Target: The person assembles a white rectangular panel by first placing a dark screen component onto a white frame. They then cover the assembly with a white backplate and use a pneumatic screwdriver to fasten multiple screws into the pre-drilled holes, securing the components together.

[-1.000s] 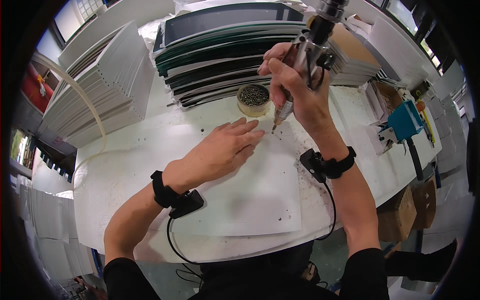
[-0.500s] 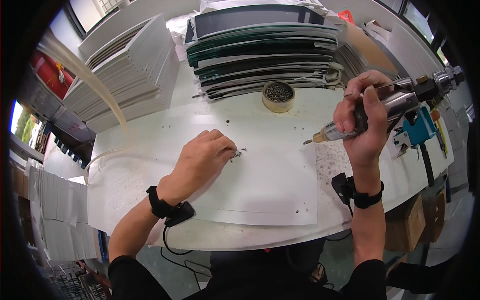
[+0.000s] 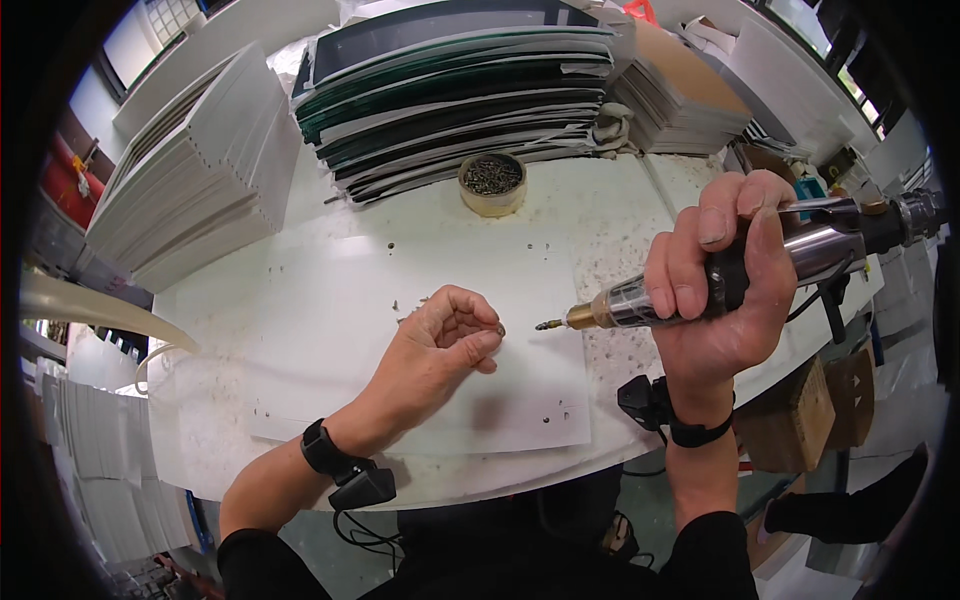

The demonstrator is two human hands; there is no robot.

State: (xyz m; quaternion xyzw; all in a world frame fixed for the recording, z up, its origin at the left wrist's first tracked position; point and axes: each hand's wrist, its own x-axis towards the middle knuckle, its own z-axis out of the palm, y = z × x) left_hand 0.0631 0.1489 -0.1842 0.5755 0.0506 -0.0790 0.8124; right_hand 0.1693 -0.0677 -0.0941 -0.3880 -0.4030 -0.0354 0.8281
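Note:
My left hand (image 3: 445,345) is over the white panel (image 3: 340,370), thumb and forefinger pinched on a small screw (image 3: 501,328), of which only a bit shows. My right hand (image 3: 725,270) is wrapped round a silver air screwdriver (image 3: 630,303). Its brass-coloured nose and bit point left, toward the pinched fingers, with a small gap between. Behind the left hand a few loose screws (image 3: 396,306) lie on the panel, partly hidden by the fingers. Small dark holes or screws dot the panel near its edges.
A round tub of screws (image 3: 492,183) stands behind the panel. Beyond it rises a stack of dark and green-edged sheets (image 3: 455,100). White panels (image 3: 195,170) are piled at the back left, brown boards (image 3: 690,80) at the back right. A hose (image 3: 100,305) hangs on the left.
My left hand has lifted from the loose screws, turned palm inward and come nearer the bit with a screw. The screwdriver has come closer and lower. The whole view has shifted.

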